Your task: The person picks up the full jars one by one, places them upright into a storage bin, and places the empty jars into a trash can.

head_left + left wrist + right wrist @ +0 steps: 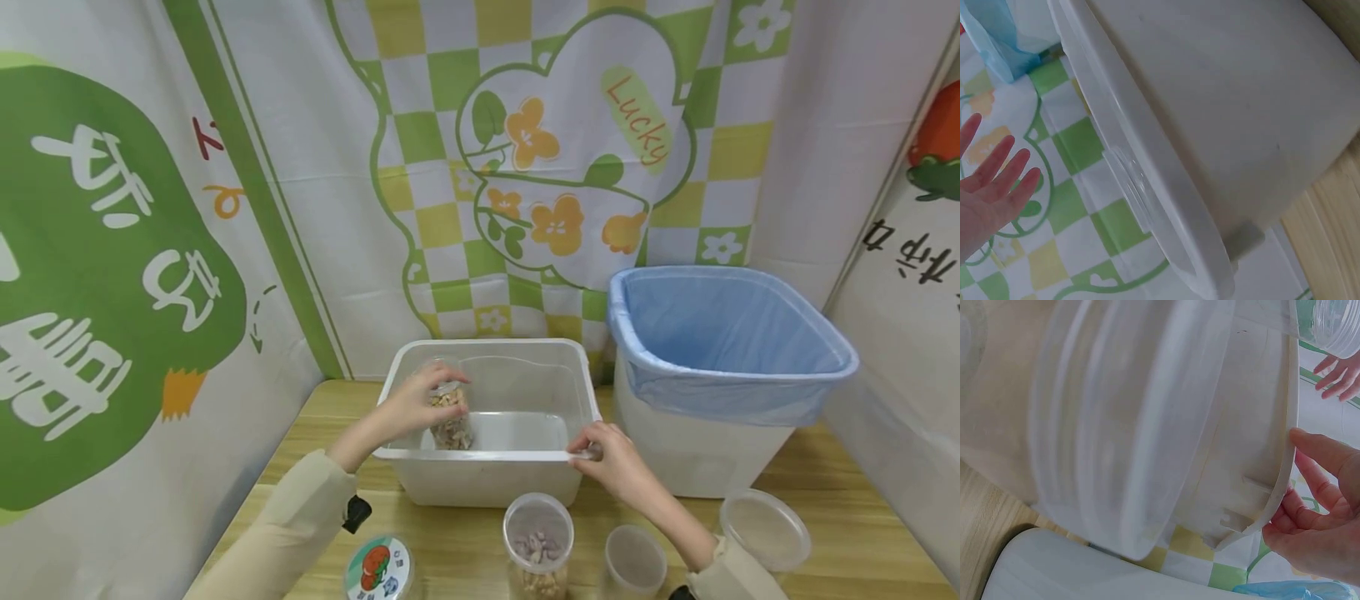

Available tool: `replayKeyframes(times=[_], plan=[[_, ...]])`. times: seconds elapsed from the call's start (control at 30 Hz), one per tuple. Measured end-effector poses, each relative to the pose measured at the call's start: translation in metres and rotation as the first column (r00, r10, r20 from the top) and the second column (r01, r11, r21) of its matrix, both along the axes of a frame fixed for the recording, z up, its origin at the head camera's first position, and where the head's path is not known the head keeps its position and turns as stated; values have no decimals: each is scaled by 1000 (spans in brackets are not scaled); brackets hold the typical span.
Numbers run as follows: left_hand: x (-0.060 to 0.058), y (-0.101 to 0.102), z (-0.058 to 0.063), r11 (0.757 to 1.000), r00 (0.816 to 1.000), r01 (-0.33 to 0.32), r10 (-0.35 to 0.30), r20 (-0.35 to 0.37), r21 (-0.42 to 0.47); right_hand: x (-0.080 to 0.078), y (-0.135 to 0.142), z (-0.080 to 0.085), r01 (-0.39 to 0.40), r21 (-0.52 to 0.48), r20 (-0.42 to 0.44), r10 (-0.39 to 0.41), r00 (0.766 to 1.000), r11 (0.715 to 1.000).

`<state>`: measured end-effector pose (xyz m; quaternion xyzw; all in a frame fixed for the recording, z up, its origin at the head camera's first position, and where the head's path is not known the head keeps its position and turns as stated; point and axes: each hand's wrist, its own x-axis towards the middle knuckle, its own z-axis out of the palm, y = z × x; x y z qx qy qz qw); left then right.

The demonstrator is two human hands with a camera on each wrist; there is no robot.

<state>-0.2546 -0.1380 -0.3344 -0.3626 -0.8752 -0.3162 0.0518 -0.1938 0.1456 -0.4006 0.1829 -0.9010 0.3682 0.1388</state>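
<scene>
The left hand (416, 404), fingers loosely spread, hovers by a clear filled jar (452, 432) inside the left part of the white plastic tub (483, 483). The right hand (613, 458) pinches the tub's near-right rim on the desk (303, 425); a blue-lined bin (705, 446) stands beside it.

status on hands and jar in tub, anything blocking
Left hand spread at filled clear jar inside white tub. Right hand grips tub rim. Uncovered jar stands close in front.
</scene>
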Motion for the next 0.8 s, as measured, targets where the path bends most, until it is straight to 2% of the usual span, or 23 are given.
replayKeyframes(times=[0.23, 0.43, 0.6, 0.8], plan=[[23, 8, -5, 998, 999, 36, -37, 20, 53, 0, 0, 0, 1, 2, 3, -1, 1000, 1000], [41, 18, -15, 983, 994, 107, -103, -36, 152, 1, 0, -2, -4, 0, 9, 4, 1000, 1000], [54, 25, -30, 962, 988, 156, -148, -53, 224, 1, 0, -2, -1, 1, 3, 1, 1000, 1000], [72, 34, -48, 953, 988, 154, -145, -53, 260, 0, 0, -4, -1, -3, -19, 1, 1000, 1000]])
